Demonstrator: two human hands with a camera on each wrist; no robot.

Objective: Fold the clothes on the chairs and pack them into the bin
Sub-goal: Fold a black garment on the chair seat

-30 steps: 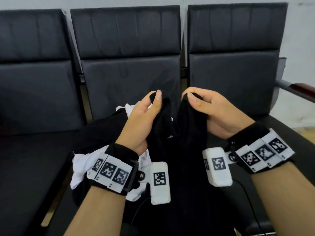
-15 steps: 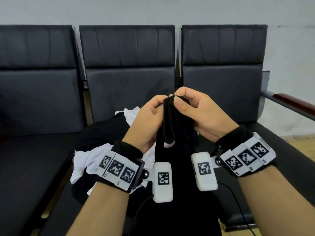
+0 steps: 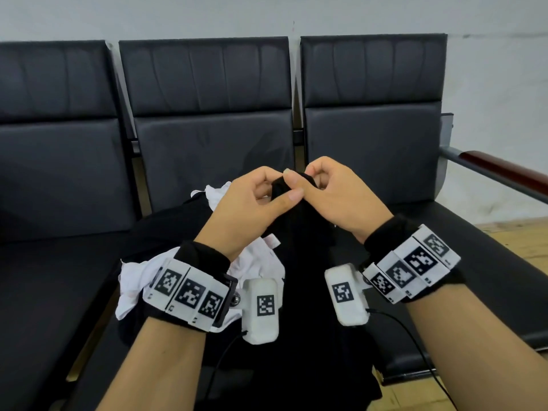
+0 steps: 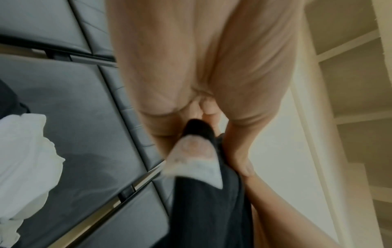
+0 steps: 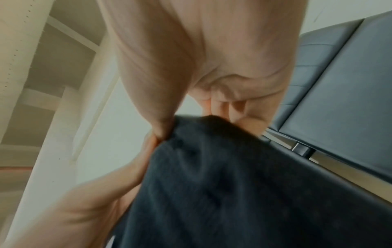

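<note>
The row of black chairs [image 3: 207, 137] is the backdrop here. A black garment [image 3: 308, 262] hangs in front of the middle seat, with white clothes [image 3: 130, 280] still heaped on that seat. The left hand [image 3: 246, 209] and right hand [image 3: 335, 197] both pinch its top edge close together, so one slip probably drops it onto the heap.

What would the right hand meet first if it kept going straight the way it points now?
Probably the left hand: the right hand points inward toward it, and both pinch the same top edge of the black garment, thumbs nearly touching. Depth between them is unclear.
</note>
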